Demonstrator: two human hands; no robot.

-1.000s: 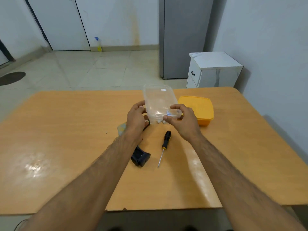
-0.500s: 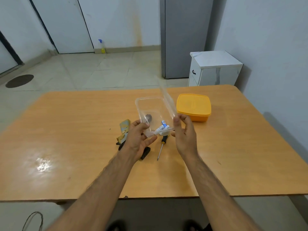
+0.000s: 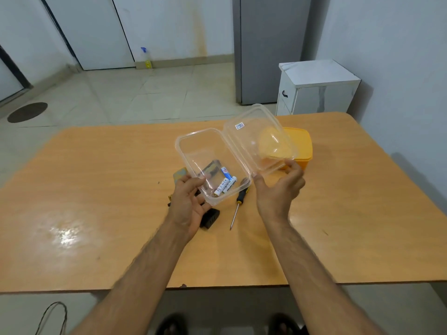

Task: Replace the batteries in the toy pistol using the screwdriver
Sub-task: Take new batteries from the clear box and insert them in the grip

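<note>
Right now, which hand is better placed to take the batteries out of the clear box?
Right hand: it only holds the opened lid, beside the batteries. Left hand supports the clear box from below.

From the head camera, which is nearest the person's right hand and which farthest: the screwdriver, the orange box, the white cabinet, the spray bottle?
From the right hand:
1. Black-and-yellow-handled screwdriver, just left on the table.
2. Orange lidded plastic box, just beyond; too close to rank against the screwdriver.
3. White cabinet, past the table.
4. Spray bottle, by the far wall.
</note>
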